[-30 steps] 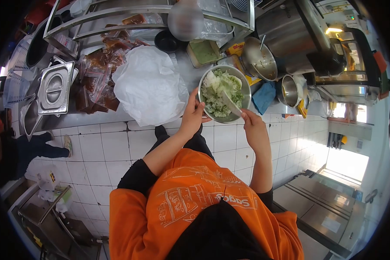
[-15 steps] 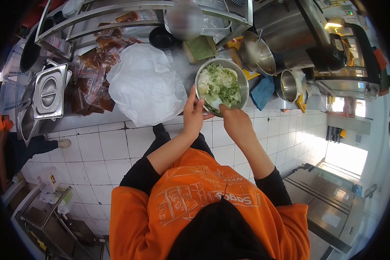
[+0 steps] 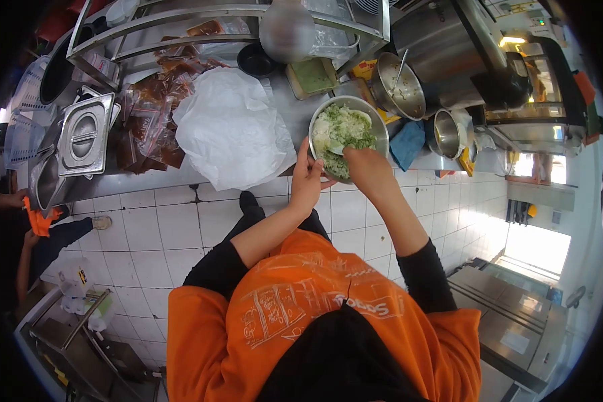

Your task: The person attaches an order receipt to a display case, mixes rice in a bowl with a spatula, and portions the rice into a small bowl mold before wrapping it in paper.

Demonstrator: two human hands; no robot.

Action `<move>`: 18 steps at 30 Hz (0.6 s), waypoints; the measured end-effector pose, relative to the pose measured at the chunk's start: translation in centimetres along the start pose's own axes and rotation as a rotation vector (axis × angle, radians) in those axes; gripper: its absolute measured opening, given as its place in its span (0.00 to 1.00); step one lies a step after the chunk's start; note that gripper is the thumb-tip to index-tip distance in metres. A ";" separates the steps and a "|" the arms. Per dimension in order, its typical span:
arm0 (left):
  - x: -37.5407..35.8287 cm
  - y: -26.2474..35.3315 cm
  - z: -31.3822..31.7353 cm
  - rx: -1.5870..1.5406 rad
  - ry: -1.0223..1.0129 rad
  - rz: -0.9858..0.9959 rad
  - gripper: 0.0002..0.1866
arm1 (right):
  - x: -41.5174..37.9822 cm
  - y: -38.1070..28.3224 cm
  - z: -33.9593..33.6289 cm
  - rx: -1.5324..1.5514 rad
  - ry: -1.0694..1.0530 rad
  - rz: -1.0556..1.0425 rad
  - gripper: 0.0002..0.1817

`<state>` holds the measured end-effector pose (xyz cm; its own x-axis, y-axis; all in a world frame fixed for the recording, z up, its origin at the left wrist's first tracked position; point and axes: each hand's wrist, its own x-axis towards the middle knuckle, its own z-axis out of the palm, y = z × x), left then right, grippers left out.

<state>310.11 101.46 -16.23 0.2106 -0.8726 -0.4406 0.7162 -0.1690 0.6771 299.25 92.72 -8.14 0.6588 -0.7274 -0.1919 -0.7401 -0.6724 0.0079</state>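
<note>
A metal bowl point(image 3: 384, 139) is at the front edge of the steel counter, tilted a little towards me. In it lies a mix of pale and green shredded food point(image 3: 347, 122), some of it darker green. My left hand point(image 3: 306, 179) grips the bowl's near left side, thumb at the rim and fingers round the outside. My right hand point(image 3: 368, 171) reaches over the near rim, closed on a pale spoon point(image 3: 337, 149) whose end is in the food. The hand hides most of the spoon's handle.
Left of the bowl sit white crumpled plastic point(image 3: 231, 130), bags of brown sauce point(image 3: 144, 124) and a lidded steel pan point(image 3: 85, 137). To the right are a second bowl point(image 3: 414, 94), a blue cloth point(image 3: 407, 144) and a pot point(image 3: 443, 130). Another person's hand point(image 3: 30, 238) holds an orange cloth at far left.
My right hand and the spoon have shifted up and further into the bowl, and the food is more mixed. At far left, the other person's hands and orange cloth have moved lower.
</note>
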 end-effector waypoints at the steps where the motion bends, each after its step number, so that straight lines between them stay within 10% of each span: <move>1: -0.2 -0.3 0.0 -0.021 -0.002 0.009 0.31 | -0.6 -0.5 0.3 -0.008 0.017 -0.014 0.07; 18: -0.3 -0.3 0.0 0.123 -0.122 -0.081 0.32 | 0.1 5.1 -2.0 -0.028 -0.137 -0.119 0.10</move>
<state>309.82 101.82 -16.33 0.0683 -0.9019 -0.4266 0.6394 -0.2886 0.7126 295.80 88.90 -6.15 0.7160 -0.6181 -0.3245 -0.6524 -0.7579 0.0039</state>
